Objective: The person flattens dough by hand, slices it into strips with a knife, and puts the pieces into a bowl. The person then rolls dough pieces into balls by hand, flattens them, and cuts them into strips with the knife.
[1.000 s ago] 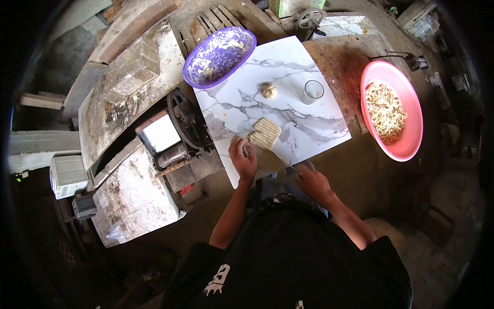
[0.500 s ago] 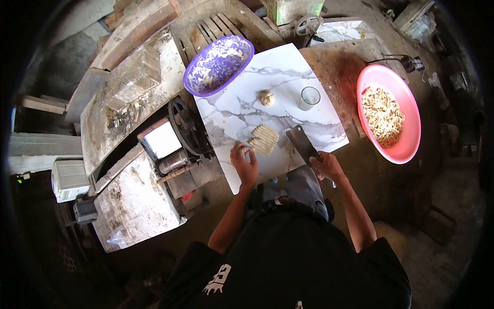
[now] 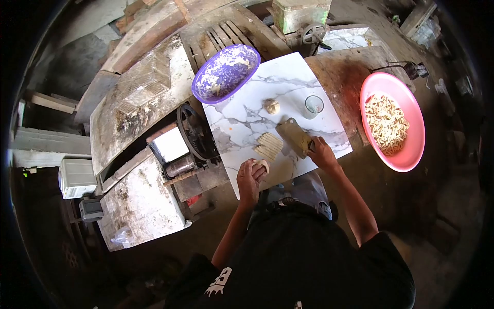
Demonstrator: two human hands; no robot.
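Observation:
My right hand (image 3: 321, 153) grips the handle of a cleaver (image 3: 294, 136), whose broad blade lies low over the marble-patterned board (image 3: 330, 129). To its left, cut dough strips (image 3: 269, 146) rest side by side on the board. Just below them, my left hand (image 3: 249, 180) is closed on a pale piece of dough (image 3: 262, 167) at the board's near edge. A small dough ball (image 3: 271, 106) sits further up, and a clear glass (image 3: 314, 105) stands to the right of it.
A purple basin (image 3: 226, 73) smeared with dough overlaps the board's upper left corner. At the right is a pink basin (image 3: 418, 121) holding many dough pieces (image 3: 386, 124). A machine with a dark wheel (image 3: 197, 132) stands left of the board.
The cleaver has swung from below the strips to their right and now lies flatter. My left hand has moved from beside the strips to below them, with a dough piece now showing in it.

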